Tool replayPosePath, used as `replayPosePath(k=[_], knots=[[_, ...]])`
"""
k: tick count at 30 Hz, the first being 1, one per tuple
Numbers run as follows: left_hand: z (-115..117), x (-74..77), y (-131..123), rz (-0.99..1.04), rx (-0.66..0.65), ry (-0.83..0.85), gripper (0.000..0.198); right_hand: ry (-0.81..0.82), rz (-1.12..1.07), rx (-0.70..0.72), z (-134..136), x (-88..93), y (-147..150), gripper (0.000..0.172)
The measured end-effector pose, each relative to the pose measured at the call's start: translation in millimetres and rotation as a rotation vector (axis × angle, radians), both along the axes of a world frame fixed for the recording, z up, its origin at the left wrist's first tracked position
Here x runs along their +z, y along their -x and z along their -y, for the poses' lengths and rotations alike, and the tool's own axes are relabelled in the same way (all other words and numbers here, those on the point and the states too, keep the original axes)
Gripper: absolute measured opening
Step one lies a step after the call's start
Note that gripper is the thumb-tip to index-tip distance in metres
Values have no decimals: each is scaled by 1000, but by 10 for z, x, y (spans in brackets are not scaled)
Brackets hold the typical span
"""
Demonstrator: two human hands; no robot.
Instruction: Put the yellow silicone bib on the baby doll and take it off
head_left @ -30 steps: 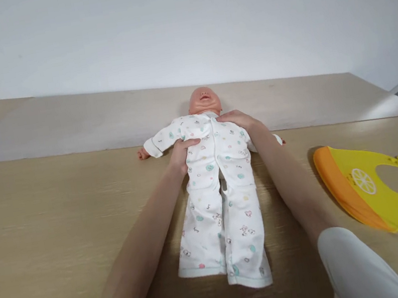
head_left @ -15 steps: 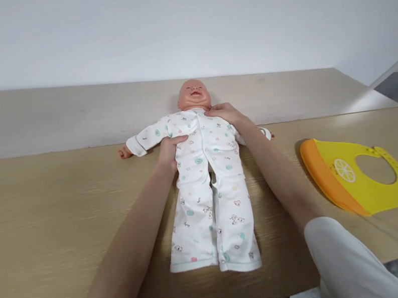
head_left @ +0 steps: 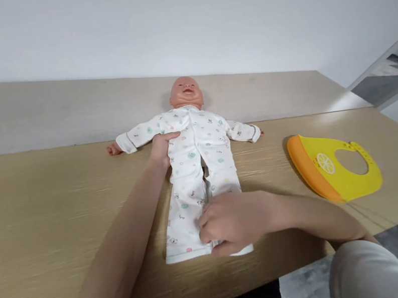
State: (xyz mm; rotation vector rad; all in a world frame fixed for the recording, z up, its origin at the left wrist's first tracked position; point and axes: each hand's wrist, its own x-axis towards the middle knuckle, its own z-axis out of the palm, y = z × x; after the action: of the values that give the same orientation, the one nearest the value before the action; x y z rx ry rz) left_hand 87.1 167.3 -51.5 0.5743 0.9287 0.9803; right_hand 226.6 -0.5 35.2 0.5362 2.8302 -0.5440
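Note:
A baby doll (head_left: pixel 185 93) lies on its back, arms spread out to both sides. It wears a white printed top (head_left: pixel 183 144) and matching white trousers (head_left: pixel 184 222). My left hand (head_left: pixel 162 147) grips the doll's side below the armpit, thumb over the chest and fingers hidden behind the body. Over the trouser legs is my right hand (head_left: pixel 234 222), its fingers bent and smeared by motion. Whether it touches or pinches the cloth cannot be made out. It covers much of the trouser leg on the right.
A yellow bib (head_left: pixel 357 183) with an orange edge and a white citrus print lies to the right on the wooden table (head_left: pixel 59 203). Behind the doll, a pale raised board (head_left: pixel 63 110) runs along the white wall (head_left: pixel 177 20).
My right hand has left the doll's neck and come down over the trouser legs. My left hand keeps its hold at the doll's side. The view has shifted slightly.

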Motion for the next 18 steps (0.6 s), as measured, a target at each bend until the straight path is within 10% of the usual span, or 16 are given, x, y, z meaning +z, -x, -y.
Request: replayPosePath(k=[5, 18], knots=[[9, -8, -25, -8, 36, -10, 34, -107, 158, -122, 140, -167, -125, 24], [47, 5, -44, 3, 63, 14, 33, -760, -344, -252, 547, -571, 414, 19]])
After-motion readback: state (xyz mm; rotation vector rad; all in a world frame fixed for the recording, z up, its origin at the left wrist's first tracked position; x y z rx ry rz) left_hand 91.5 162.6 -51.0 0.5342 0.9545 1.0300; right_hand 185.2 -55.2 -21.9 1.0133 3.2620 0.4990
